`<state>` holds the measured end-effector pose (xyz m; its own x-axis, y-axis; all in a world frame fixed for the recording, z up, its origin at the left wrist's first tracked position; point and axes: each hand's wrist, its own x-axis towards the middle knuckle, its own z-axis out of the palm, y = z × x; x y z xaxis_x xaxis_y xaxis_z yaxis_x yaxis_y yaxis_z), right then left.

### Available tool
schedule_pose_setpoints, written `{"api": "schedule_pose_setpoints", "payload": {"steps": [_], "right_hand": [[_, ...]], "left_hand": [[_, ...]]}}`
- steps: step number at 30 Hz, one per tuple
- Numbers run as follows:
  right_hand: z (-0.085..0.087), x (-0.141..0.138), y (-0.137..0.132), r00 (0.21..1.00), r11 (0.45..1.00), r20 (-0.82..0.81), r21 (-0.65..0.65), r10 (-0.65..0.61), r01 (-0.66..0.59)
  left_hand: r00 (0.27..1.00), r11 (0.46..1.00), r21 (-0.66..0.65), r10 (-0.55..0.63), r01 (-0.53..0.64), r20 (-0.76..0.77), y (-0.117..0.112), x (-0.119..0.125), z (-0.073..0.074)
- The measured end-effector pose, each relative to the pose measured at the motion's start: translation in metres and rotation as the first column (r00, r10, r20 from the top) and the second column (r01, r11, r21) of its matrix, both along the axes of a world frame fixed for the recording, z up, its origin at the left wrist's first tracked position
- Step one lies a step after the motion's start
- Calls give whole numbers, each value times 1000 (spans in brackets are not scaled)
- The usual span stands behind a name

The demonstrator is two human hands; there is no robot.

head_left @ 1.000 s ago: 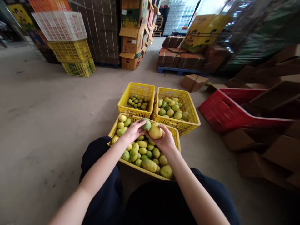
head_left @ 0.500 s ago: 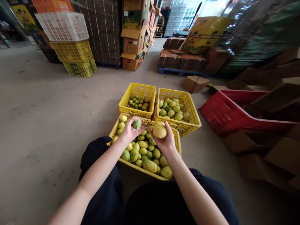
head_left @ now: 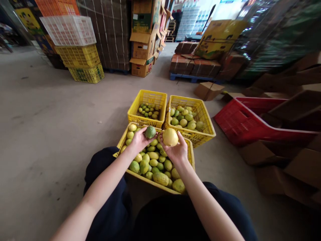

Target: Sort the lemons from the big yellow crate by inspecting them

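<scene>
My left hand (head_left: 139, 141) holds a small green lemon (head_left: 150, 132) in its fingers. Beside it, my right hand (head_left: 177, 149) cups a larger, pale yellow lemon (head_left: 170, 137). Both hands are above the near yellow crate (head_left: 192, 157), which is full of green and yellow lemons (head_left: 153, 155). Behind it stand two more yellow crates. The back left crate (head_left: 130, 115) has small, mostly green fruit low inside, and the back right crate (head_left: 209, 125) has larger green-yellow fruit.
To the right lies a red crate (head_left: 232, 124) amid open cardboard boxes (head_left: 260, 152). Stacked plastic crates (head_left: 77, 55) stand at the back left, near tall carton stacks (head_left: 141, 50). A blue pallet (head_left: 193, 79) carries strapped boxes. My knees flank the near crate.
The green lemon has turned in my left fingers and shifted slightly right, closer to the yellow one. My right hand has tilted its lemon a little and opened its fingers more underneath.
</scene>
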<state>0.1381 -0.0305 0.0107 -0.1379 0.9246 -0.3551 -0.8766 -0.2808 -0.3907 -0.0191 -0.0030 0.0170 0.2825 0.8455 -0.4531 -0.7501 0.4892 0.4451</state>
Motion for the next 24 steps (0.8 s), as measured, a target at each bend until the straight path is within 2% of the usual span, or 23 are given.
{"api": "schedule_pose_setpoints", "payload": {"steps": [5,9,12,17,24], "right_hand": [[0,-2,1,999,995,6,-82,-53,53],[-3,-3,1,998,998,62,-69,-9,13],[-4,-5,-1,994,997,91,-58,59,-54],[-5,-10,-6,993,993,30,-43,113,-111],[-6,-11,-2,993,994,29,3,111,-111]], "left_hand": [[999,999,26,45,-45,-3,-5,-3,1],[988,989,-4,151,-151,35,-9,-7,-2],[983,981,-53,185,-184,13,-9,-11,-5],[981,983,-60,179,-175,76,-9,-15,-7],[989,990,-14,144,-143,46,-8,-13,-2]]}}
